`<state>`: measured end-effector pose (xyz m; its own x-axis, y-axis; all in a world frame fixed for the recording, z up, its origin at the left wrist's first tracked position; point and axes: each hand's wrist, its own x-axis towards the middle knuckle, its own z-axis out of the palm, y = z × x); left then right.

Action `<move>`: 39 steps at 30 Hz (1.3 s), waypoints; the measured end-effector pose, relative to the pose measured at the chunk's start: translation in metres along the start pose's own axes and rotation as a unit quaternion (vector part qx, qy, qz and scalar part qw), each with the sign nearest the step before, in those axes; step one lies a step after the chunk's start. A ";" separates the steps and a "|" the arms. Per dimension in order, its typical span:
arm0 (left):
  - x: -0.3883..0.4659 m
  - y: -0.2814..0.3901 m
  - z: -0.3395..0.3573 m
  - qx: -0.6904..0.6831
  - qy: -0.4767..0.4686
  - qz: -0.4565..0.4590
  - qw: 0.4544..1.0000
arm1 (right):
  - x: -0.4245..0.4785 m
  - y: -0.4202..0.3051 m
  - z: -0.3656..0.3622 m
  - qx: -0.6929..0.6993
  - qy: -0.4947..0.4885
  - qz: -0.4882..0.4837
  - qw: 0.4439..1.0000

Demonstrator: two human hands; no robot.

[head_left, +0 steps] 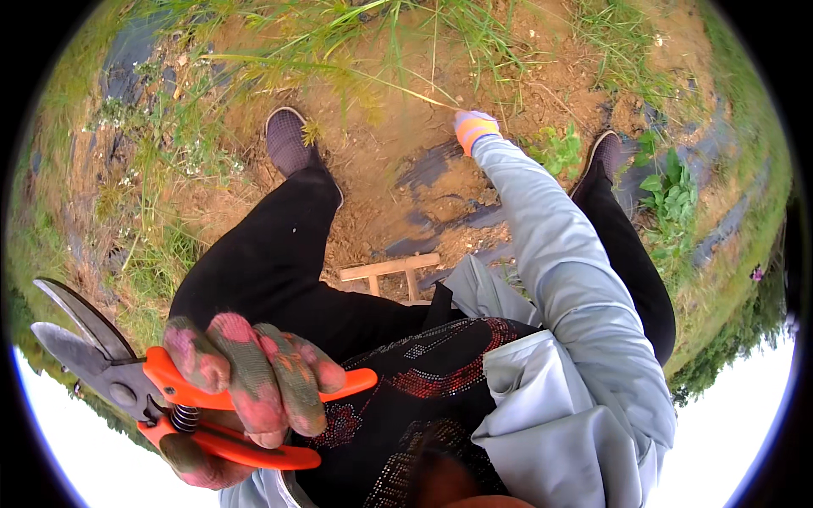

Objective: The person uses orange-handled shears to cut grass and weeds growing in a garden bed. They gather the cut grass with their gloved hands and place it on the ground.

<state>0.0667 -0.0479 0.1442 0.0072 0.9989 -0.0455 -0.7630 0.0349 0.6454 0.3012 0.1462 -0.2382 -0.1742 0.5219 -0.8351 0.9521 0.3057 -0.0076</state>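
My left hand (254,374), in a soiled pink and olive knit glove, is wrapped around the orange handles of a pair of bypass pruning shears (101,355). The blades are spread apart and point to the left, with a coil spring between the handles. My right hand (476,130), in an orange and white glove, reaches out low over the soil. It grips the end of a long grass stalk (381,81), which stretches from it toward the upper left. Its fingertips are too small to see clearly.
Grass clumps (394,25) stand ahead, and white-flowered weeds (190,152) are at left. Torn black plastic mulch (438,166) lies in the soil. Leafy plants (673,197) grow beside my right shoe (606,152). My left shoe (289,143) and a wooden frame (390,267) are nearer.
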 end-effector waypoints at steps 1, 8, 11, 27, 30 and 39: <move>0.000 -0.002 0.000 -0.004 0.001 -0.002 1.000 | 0.000 -0.002 0.007 -0.028 0.003 -0.072 0.997; -0.008 -0.013 0.005 -0.030 0.061 -0.011 0.998 | -0.007 -0.043 0.037 0.080 0.042 -0.121 0.989; -0.008 -0.012 0.010 -0.033 0.076 -0.018 0.996 | -0.004 -0.057 0.047 0.118 0.053 -0.245 0.961; -0.016 -0.005 0.009 -0.052 0.119 -0.005 0.991 | -0.059 -0.030 0.069 0.121 0.006 -0.191 0.974; -0.013 -0.008 0.009 -0.067 0.117 -0.010 0.991 | -0.049 -0.060 0.082 0.099 0.027 -0.213 0.972; -0.015 -0.016 0.014 -0.088 0.157 -0.010 0.984 | -0.060 -0.070 0.053 0.055 -0.019 -0.210 0.976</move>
<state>0.0881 -0.0626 0.1449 -0.1556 0.9389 -0.3072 -0.8647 0.0209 0.5019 0.2585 0.0510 -0.2166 -0.5481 0.3386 -0.7648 0.8200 0.3977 -0.4116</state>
